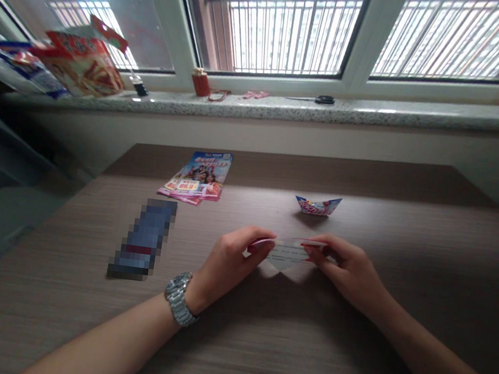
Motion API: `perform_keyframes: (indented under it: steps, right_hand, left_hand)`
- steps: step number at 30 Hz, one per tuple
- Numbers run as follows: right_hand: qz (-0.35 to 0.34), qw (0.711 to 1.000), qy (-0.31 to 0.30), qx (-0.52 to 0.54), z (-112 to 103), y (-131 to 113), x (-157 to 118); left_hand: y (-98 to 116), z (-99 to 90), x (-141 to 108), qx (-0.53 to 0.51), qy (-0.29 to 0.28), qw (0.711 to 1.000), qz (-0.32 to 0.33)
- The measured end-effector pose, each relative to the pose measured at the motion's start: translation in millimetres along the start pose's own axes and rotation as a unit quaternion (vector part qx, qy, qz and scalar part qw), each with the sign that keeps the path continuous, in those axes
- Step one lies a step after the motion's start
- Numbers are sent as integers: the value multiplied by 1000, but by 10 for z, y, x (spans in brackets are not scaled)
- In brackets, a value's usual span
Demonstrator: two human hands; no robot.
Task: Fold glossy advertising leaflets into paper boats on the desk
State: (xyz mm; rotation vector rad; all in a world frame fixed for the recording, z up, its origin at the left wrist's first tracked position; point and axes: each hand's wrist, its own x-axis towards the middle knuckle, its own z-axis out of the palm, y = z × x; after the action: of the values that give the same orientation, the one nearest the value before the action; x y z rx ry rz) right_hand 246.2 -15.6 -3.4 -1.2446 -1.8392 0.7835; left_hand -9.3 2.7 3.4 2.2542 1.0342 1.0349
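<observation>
Between my two hands is a folded sheet of printed paper (285, 253), pale with lines of small text and a red patch, its lower point hanging toward the table. My left hand (241, 250), with a metal watch on the wrist, pinches its left end between thumb and fingers. At the right end my right hand (344, 262) grips it the same way; its fingertips are partly hidden behind the paper. Just beyond the hands stands a small folded paper boat (318, 206) in blue, white and red print.
Colourful flyers (202, 175) lie stacked at the back left of the wooden table (229, 344). A dark, pixelated flat object (144, 239) rests left of my left hand. On the windowsill (260, 107) are scissors (323, 100), a red container (201, 82) and snack bags (82, 61).
</observation>
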Motion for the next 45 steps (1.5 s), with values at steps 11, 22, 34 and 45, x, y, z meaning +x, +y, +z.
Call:
perform_keyframes:
  steps: [11, 22, 34, 45]
  right_hand:
    - [67, 996, 7, 53, 39, 8, 66]
    - [-9, 991, 25, -129, -9, 164, 98]
    - [-81, 976, 43, -200, 18, 276, 123]
    - [-218, 944, -24, -246, -24, 288, 111]
  left_hand:
    - [-44, 21, 12, 14, 14, 998, -52]
    - [10, 7, 11, 166, -121, 973, 105]
    - [56, 35, -33, 169, -249, 946, 120]
    - [78, 17, -16, 162, -249, 948, 116]
